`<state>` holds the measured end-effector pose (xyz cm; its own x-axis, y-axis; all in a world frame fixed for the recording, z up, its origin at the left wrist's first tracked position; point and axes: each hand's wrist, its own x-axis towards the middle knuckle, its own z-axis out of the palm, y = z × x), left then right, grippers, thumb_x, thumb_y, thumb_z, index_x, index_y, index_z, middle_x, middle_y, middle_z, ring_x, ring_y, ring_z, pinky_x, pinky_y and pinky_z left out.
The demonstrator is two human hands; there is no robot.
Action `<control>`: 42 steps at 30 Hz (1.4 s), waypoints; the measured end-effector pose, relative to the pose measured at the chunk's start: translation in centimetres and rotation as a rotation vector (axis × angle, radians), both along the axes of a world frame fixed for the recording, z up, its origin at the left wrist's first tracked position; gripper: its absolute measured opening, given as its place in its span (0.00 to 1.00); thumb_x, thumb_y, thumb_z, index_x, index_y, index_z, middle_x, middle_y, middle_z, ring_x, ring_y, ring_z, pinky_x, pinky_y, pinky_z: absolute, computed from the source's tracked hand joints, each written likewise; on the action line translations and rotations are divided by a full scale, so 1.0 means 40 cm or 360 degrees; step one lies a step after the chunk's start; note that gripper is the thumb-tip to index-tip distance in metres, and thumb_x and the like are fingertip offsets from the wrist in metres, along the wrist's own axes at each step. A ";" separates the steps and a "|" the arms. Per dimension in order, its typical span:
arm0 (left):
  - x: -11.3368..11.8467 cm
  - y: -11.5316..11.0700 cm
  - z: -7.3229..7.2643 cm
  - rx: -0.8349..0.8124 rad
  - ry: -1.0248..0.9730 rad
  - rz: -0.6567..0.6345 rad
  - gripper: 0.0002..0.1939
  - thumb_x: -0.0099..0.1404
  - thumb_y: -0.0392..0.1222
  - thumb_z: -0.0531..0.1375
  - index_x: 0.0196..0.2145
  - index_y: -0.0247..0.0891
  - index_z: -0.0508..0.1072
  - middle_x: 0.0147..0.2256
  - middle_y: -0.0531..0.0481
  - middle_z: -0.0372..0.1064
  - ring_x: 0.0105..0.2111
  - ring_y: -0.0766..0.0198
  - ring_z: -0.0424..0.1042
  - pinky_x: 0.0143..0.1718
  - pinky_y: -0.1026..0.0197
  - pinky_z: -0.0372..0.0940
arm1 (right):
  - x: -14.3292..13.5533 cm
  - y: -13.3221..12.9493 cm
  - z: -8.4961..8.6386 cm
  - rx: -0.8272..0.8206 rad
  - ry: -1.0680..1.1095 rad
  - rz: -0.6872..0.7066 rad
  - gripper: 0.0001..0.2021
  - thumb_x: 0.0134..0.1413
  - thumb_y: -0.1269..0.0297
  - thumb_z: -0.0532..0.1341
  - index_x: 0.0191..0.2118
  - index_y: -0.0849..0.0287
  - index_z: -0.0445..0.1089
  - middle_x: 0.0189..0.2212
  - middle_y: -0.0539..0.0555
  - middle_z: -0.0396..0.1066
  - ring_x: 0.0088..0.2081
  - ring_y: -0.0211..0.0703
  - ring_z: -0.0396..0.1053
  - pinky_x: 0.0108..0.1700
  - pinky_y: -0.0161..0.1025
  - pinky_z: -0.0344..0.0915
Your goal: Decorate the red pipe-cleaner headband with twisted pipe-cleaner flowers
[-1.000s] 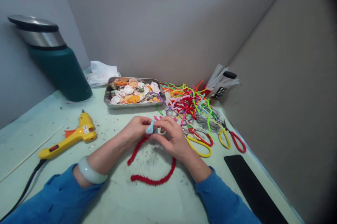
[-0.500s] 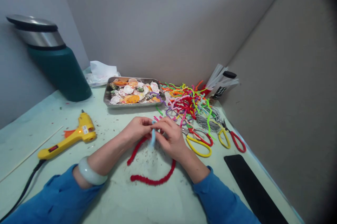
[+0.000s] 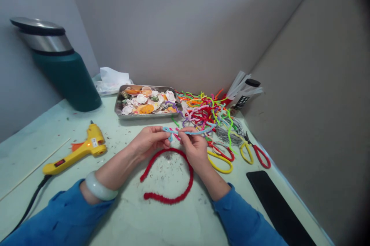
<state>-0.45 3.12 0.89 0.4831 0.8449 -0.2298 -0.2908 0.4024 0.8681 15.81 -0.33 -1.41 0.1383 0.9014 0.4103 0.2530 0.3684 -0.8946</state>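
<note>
Between my two hands is a light blue pipe cleaner (image 3: pixel 194 133), bent into small loops at its left end. My left hand (image 3: pixel 152 140) pinches the looped part between thumb and fingers. With thumb and forefinger, my right hand (image 3: pixel 194 146) grips the same pipe cleaner near its loops, and its free end sticks out to the right. Some pink pipe cleaner (image 3: pixel 175 135) shows between the fingertips; whether it is joined to the blue one I cannot tell. Below the hands, a red pipe cleaner (image 3: pixel 170 201) lies curved on the table like an open ring.
A yellow glue gun (image 3: pixel 78 151) lies at left, near a green bottle (image 3: pixel 69 78). Behind my hands stand a metal tray (image 3: pixel 144 118) of shells and a heap of coloured pipe cleaners (image 3: pixel 202 111). Scissors (image 3: pixel 221 161) and a black strip (image 3: pixel 274 199) lie at right.
The blue pipe cleaner, which hung down between my fingers, now stretches out to the right. My hands have moved slightly apart, and its loops show more clearly.
</note>
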 end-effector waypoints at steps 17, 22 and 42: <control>0.005 -0.006 -0.004 0.0031 -0.0039 -0.0052 0.05 0.53 0.34 0.65 0.27 0.31 0.73 0.20 0.51 0.70 0.19 0.71 0.67 0.26 0.68 0.65 | -0.005 -0.005 0.023 0.0232 -0.0258 0.0021 0.04 0.54 0.67 0.59 0.30 0.57 0.71 0.28 0.51 0.70 0.34 0.42 0.68 0.40 0.39 0.63; 0.006 -0.004 -0.006 -0.0022 -0.0098 -0.0015 0.04 0.53 0.33 0.65 0.27 0.31 0.73 0.20 0.51 0.70 0.19 0.72 0.68 0.26 0.69 0.66 | -0.011 -0.006 0.015 0.0208 -0.0259 0.0018 0.04 0.55 0.66 0.59 0.30 0.57 0.71 0.29 0.51 0.70 0.35 0.41 0.68 0.40 0.38 0.63; 0.000 0.004 -0.008 -0.0036 0.0034 0.0137 0.03 0.55 0.32 0.63 0.29 0.28 0.74 0.21 0.48 0.71 0.20 0.70 0.70 0.26 0.69 0.69 | -0.006 0.013 -0.009 -0.0248 0.0378 0.0150 0.08 0.49 0.62 0.62 0.35 0.60 0.71 0.27 0.49 0.69 0.22 0.33 0.61 0.24 0.32 0.59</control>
<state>-0.47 3.27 0.57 0.4037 0.8776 -0.2587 -0.3067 0.3962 0.8654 15.55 0.20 -1.77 0.1268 0.9644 0.2321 0.0009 0.2339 -0.9723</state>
